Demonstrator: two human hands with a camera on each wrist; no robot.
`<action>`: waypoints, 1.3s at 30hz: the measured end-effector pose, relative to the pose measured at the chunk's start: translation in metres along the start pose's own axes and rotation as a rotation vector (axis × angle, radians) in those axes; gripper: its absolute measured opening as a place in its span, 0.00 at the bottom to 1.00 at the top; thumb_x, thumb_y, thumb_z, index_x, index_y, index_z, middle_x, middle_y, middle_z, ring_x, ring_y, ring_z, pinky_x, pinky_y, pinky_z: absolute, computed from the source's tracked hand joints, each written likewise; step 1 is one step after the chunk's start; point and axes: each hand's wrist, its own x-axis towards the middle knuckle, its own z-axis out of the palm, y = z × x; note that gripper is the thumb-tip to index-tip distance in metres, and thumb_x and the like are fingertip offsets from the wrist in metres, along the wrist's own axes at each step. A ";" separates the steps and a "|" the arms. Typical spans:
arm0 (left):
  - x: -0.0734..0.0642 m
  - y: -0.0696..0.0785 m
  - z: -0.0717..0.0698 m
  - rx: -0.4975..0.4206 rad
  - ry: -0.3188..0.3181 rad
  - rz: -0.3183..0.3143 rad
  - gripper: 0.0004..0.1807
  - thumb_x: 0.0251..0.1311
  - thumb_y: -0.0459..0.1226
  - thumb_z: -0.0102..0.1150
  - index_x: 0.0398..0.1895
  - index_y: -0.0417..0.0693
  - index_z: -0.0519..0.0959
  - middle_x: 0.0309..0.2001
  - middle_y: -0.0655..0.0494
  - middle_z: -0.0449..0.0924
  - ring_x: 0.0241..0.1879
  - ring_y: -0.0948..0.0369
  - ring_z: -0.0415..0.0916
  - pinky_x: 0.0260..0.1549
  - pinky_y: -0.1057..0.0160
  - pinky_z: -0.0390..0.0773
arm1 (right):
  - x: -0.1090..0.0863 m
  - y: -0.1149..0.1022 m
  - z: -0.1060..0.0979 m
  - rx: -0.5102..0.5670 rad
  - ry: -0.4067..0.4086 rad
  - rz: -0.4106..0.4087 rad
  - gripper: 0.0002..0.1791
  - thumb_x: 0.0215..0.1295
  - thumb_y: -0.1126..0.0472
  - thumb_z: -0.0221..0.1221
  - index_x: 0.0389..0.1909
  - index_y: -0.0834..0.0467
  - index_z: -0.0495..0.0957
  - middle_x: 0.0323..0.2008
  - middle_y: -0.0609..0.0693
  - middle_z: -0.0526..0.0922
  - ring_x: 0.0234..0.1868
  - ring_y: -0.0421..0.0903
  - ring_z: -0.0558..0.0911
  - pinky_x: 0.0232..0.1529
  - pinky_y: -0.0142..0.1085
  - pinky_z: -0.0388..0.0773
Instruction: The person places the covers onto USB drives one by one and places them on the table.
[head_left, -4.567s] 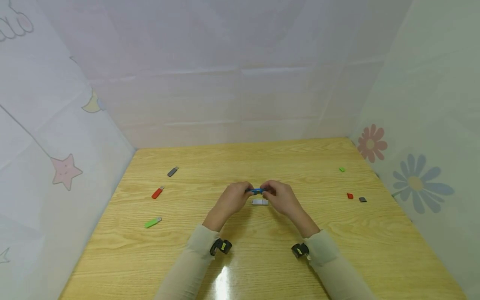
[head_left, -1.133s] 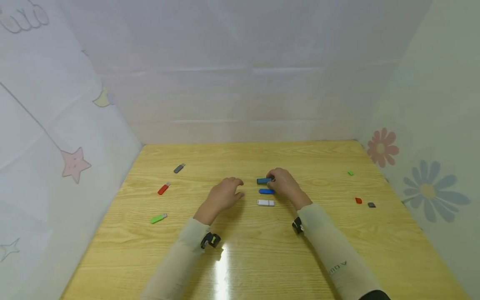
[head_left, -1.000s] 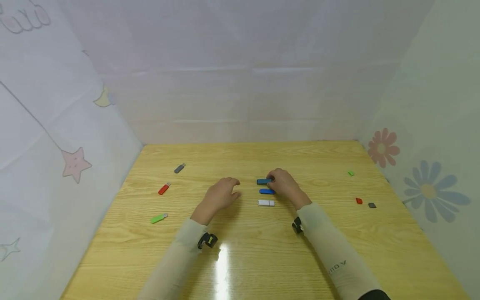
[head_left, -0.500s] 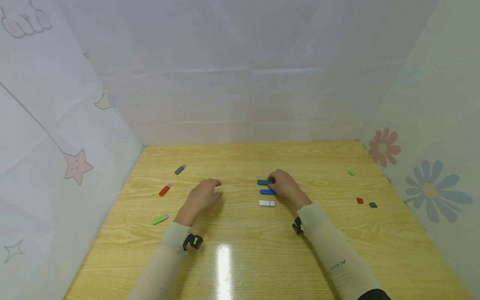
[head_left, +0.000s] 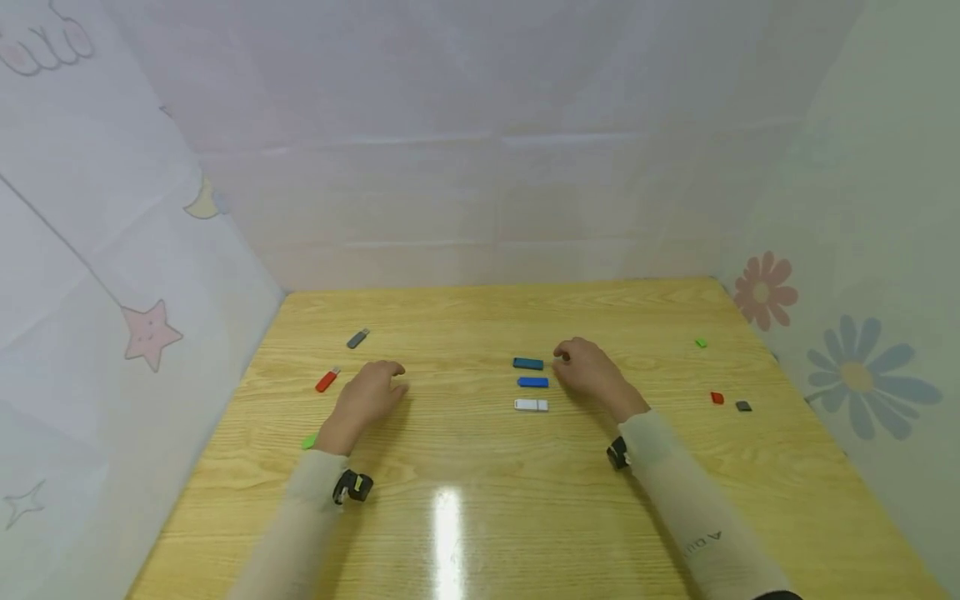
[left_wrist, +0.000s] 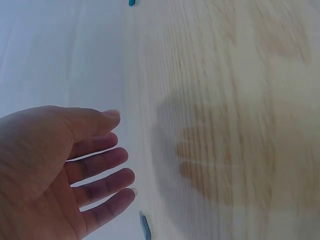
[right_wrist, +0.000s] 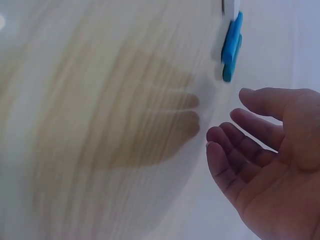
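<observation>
Three capped USB sticks lie in a column at mid-table: a teal one (head_left: 528,364) at the back, a blue one (head_left: 533,382) in the middle and a white one (head_left: 531,405) in front. My right hand (head_left: 588,371) hovers just right of the teal stick, fingers relaxed and holding nothing. On the left, my empty left hand (head_left: 367,396) is over the table, fingers loosely bent. Beside it lies an uncapped red USB stick (head_left: 326,381), with a grey one (head_left: 357,338) farther back. A green USB stick (head_left: 309,442) is partly hidden by the left wrist.
Toward the right edge of the wooden table (head_left: 480,483) lie small caps: a green cap (head_left: 701,342), a red cap (head_left: 717,398) and a grey cap (head_left: 743,406). Pale printed sheets stand around the back and sides.
Earlier both hands held a blue stick over the white one. Since then the blue and teal sticks have been laid down. My right hand let go of the teal stick; my left moved left.
</observation>
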 end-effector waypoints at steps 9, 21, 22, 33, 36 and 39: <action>-0.006 -0.027 -0.008 0.037 0.022 -0.008 0.20 0.71 0.40 0.60 0.59 0.36 0.79 0.57 0.37 0.80 0.60 0.38 0.72 0.59 0.41 0.74 | -0.022 0.019 -0.021 -0.032 -0.010 0.022 0.21 0.76 0.59 0.54 0.62 0.69 0.74 0.59 0.67 0.76 0.60 0.65 0.76 0.59 0.58 0.75; -0.013 -0.048 -0.021 0.066 0.040 -0.050 0.23 0.72 0.39 0.59 0.64 0.36 0.74 0.62 0.34 0.74 0.60 0.36 0.70 0.55 0.37 0.74 | -0.046 0.039 -0.040 -0.079 -0.014 0.042 0.24 0.77 0.59 0.52 0.66 0.69 0.70 0.62 0.71 0.74 0.61 0.69 0.75 0.57 0.61 0.74; -0.014 -0.049 -0.021 0.069 0.043 -0.053 0.23 0.72 0.40 0.59 0.64 0.36 0.74 0.63 0.34 0.74 0.61 0.36 0.70 0.55 0.37 0.74 | -0.048 0.041 -0.042 -0.082 -0.015 0.048 0.25 0.77 0.59 0.52 0.67 0.70 0.70 0.62 0.71 0.74 0.61 0.69 0.74 0.57 0.61 0.74; -0.019 -0.070 -0.027 0.058 0.054 -0.071 0.24 0.72 0.39 0.59 0.65 0.34 0.72 0.63 0.31 0.72 0.61 0.34 0.66 0.55 0.36 0.73 | -0.070 0.073 -0.060 -0.084 -0.043 0.086 0.27 0.76 0.57 0.53 0.68 0.70 0.67 0.65 0.74 0.69 0.60 0.71 0.74 0.52 0.60 0.77; -0.018 -0.073 -0.028 0.057 0.047 -0.081 0.24 0.72 0.39 0.58 0.65 0.34 0.71 0.63 0.30 0.71 0.61 0.34 0.66 0.55 0.35 0.73 | -0.079 0.085 -0.067 -0.083 -0.049 0.103 0.28 0.76 0.57 0.53 0.68 0.72 0.66 0.65 0.75 0.67 0.60 0.72 0.73 0.50 0.60 0.78; -0.017 -0.075 -0.030 0.051 0.039 -0.099 0.25 0.72 0.39 0.58 0.66 0.34 0.71 0.64 0.30 0.69 0.62 0.34 0.65 0.56 0.35 0.73 | -0.087 0.095 -0.073 -0.080 -0.048 0.118 0.29 0.76 0.57 0.53 0.68 0.73 0.65 0.64 0.76 0.68 0.59 0.73 0.74 0.49 0.60 0.78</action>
